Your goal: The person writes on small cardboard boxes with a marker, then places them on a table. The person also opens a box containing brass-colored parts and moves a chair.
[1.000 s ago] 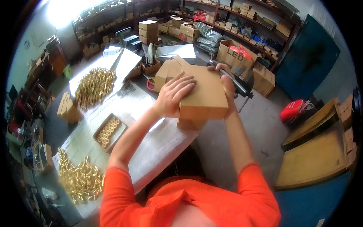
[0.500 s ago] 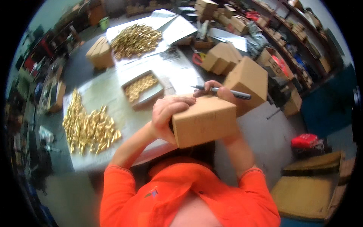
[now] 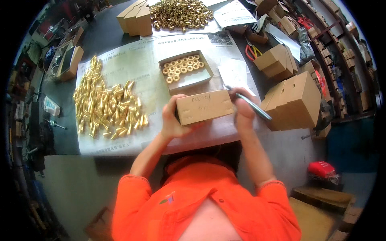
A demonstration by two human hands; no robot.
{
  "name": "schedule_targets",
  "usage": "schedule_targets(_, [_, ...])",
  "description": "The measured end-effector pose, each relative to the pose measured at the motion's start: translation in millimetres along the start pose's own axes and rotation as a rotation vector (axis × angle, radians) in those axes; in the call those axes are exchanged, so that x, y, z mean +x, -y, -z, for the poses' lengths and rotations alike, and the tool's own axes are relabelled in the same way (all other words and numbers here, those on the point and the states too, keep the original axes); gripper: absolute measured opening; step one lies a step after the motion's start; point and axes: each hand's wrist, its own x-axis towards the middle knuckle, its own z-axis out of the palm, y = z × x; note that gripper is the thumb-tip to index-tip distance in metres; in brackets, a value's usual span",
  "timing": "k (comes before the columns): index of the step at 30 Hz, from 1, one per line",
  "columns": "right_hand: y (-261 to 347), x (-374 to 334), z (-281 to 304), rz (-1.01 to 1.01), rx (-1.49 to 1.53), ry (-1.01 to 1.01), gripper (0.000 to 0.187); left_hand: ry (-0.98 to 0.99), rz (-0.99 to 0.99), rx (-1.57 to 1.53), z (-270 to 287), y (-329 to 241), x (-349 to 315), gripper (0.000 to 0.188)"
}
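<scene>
A small brown cardboard box [image 3: 205, 114] is in my left hand [image 3: 172, 120], whose fingers wrap round its left end and underside. Handwriting marks the box side that faces me. My right hand [image 3: 244, 110] is closed round a dark marker pen [image 3: 260, 111], at the right end of the box; whether it also touches the box I cannot tell. The pen slants, with its narrow end toward the box's far right corner. Just beyond the box is an open shallow carton [image 3: 193, 85] with rows of brass ring-shaped fittings [image 3: 183, 66] standing in part of it.
Newspaper [image 3: 132, 56] covers the table. A heap of brass cone-shaped parts [image 3: 108, 106] lies left, a pile of brass fittings [image 3: 181, 14] at the back. Folded cardboard boxes [image 3: 295, 100] stand right, near red-handled scissors [image 3: 252, 52]. Shelves [image 3: 337, 44] line the far right.
The box has tilted so its written side faces up toward me. My right hand has moved from the box's far edge to its right end, still holding the pen. The view has shifted.
</scene>
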Motion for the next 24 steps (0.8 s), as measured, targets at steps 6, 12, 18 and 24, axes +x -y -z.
schedule_targets(6, [88,-3,2,0.170,0.016,0.219,0.016,-0.010,-0.012,0.006,5,-4,-4,0.070])
schedule_targets(12, [76,7,-14,0.210,-0.137,0.371,0.037,0.022,0.010,-0.023,3,-2,-5,0.073])
schedule_targets(18, [65,13,-25,0.291,-0.254,0.392,0.044,0.025,-0.055,-0.010,3,-4,-3,0.072])
schedule_targets(24, [66,13,-29,0.204,-0.252,0.369,0.010,0.052,-0.042,0.008,6,1,-7,0.074])
